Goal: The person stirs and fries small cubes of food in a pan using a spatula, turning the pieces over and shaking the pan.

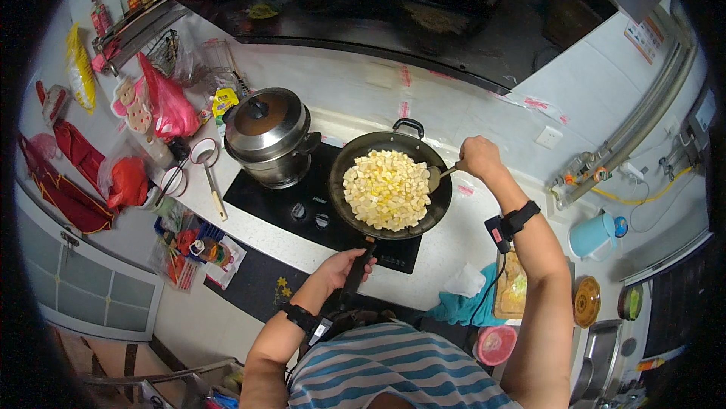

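Note:
A dark wok (438, 205) sits on the right side of the black glass cooktop (266, 196), filled with pale diced cubes (387, 189) that look like tofu, with yellowish bits among them. My left hand (343, 269) is closed around the wok's long black handle (357, 276), close to my body. At the wok's right rim, my right hand (481, 156) grips the handle of a metal spatula (435, 178). Its blade rests against the right edge of the cubes.
A lidded steel steamer pot (266, 137) stands on the left burner. Left of it, a ladle (214, 190) lies on the counter near small bowls (204, 152). To the right are a cutting board (507, 301) with chopped greens, a teal cloth (473, 307) and a blue pitcher (590, 237). A range hood (374, 18) overhangs.

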`<action>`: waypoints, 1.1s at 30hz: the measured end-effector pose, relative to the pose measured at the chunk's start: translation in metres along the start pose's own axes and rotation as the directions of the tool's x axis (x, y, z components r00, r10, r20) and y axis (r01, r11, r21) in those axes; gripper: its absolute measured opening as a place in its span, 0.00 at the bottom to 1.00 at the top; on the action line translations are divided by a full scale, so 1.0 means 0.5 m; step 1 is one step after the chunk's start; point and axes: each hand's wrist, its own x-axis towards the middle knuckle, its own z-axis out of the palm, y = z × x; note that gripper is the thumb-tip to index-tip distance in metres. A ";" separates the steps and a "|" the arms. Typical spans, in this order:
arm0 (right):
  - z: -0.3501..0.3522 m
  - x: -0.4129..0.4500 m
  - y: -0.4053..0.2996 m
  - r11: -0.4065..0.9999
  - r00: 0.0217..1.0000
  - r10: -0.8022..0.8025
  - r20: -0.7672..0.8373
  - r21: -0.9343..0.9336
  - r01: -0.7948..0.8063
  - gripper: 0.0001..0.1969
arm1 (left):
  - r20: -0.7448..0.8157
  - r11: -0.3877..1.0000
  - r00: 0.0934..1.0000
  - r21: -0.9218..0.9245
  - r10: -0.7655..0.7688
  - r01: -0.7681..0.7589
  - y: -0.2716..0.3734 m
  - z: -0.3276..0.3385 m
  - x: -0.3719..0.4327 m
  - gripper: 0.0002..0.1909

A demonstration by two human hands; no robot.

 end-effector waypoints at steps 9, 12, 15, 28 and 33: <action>-0.034 -0.066 -0.034 0.930 0.938 -0.270 -0.216 0.193 0.312 0.03 | 0.041 0.998 0.999 0.059 -0.001 -0.001 -0.002 -0.016 0.014 0.12; -0.034 -0.047 0.009 0.980 0.980 -0.152 -0.124 0.106 0.166 0.04 | 0.040 0.999 0.999 0.039 -0.026 0.025 0.001 -0.014 0.018 0.12; -0.023 -0.032 0.025 0.998 0.994 -0.066 -0.089 -0.006 0.066 0.06 | 0.040 0.998 0.999 0.057 -0.010 0.008 0.001 -0.011 0.016 0.12; 0.043 -0.062 -0.060 0.963 0.967 -0.243 -0.070 0.105 0.250 0.08 | 0.038 1.000 0.999 0.017 -0.027 0.026 -0.001 -0.002 0.009 0.11; -0.027 -0.061 -0.020 0.986 0.987 -0.160 -0.013 -0.056 0.159 0.06 | 0.027 0.998 1.000 0.054 -0.013 0.012 -0.001 -0.006 0.008 0.11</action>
